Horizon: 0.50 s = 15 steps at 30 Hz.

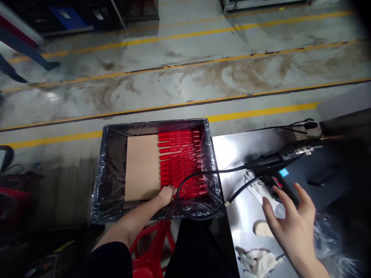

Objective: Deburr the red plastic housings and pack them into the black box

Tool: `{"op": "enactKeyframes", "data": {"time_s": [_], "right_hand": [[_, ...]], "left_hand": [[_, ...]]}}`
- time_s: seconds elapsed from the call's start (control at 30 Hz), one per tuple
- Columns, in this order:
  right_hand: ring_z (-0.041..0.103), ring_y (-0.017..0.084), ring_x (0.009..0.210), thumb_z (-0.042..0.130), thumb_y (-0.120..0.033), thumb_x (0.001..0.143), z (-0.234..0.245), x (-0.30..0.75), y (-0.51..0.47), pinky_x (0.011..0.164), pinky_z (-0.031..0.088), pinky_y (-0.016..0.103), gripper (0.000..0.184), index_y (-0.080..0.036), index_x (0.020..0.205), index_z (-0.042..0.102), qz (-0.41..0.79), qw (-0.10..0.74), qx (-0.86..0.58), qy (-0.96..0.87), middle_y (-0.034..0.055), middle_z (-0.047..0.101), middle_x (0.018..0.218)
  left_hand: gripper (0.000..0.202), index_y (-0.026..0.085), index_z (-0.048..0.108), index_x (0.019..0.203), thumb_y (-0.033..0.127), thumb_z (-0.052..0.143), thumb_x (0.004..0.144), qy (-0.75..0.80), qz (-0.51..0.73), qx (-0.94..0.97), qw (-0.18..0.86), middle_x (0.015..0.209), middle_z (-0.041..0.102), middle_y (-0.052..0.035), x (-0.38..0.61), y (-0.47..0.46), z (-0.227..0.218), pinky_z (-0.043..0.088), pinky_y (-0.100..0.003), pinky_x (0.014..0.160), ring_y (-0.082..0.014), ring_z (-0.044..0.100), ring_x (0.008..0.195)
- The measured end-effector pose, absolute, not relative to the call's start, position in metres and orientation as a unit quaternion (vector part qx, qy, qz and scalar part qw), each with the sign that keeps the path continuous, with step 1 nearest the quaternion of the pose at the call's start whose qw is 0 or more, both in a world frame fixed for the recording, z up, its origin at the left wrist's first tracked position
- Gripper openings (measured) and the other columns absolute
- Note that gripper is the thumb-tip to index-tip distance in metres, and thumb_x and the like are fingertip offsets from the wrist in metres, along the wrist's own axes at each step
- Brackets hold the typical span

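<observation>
A black bin lined with clear plastic (114,127) holds rows of slim red parts (181,158), lying side by side, and a brown cardboard sheet (142,166). My left hand (166,194) reaches into the near side of the bin, its fingers curled closed on a red part at the end of the row; the fingertips are partly hidden. Over the metal table, my right hand (298,222) is held open with fingers spread and nothing in it. Just beyond it lies a black pistol-shaped power tool (268,164) with a thin metal tip. Its black cord loops over the bin.
White gloves (257,260) and a pale oval piece (263,228) lie on the metal table (232,154). Clear plastic bags (330,235) are at the right. A red stool (153,247) stands below the bin. Another person's legs (27,52) show at upper left.
</observation>
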State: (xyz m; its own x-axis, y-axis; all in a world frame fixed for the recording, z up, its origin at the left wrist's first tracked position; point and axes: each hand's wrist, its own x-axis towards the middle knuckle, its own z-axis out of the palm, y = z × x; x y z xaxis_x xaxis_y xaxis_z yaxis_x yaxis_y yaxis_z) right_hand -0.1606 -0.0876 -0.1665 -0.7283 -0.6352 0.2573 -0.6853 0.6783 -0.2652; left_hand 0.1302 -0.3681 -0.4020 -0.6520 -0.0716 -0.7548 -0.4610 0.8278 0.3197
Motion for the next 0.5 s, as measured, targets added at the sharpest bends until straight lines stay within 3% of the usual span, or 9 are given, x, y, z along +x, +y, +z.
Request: {"op": "enactKeyframes", "data": {"time_s": [0.5], "right_hand": [[0.052,0.044,0.135,0.057,-0.050,0.096,-0.178,-0.166,-0.086,0.111,0.045,0.059,0.049,-0.008,0.117,0.071,0.212,0.012,0.319,-0.924,0.0258,0.049,0.146]], "left_hand": [[0.037,0.018,0.061,0.129,0.036,0.065,0.098,0.830,0.366,-0.230,0.352,0.131,0.063,-0.0114,0.118,-0.362,-0.391,0.058,-0.048,0.092,-0.0263,0.066,0.110]]}}
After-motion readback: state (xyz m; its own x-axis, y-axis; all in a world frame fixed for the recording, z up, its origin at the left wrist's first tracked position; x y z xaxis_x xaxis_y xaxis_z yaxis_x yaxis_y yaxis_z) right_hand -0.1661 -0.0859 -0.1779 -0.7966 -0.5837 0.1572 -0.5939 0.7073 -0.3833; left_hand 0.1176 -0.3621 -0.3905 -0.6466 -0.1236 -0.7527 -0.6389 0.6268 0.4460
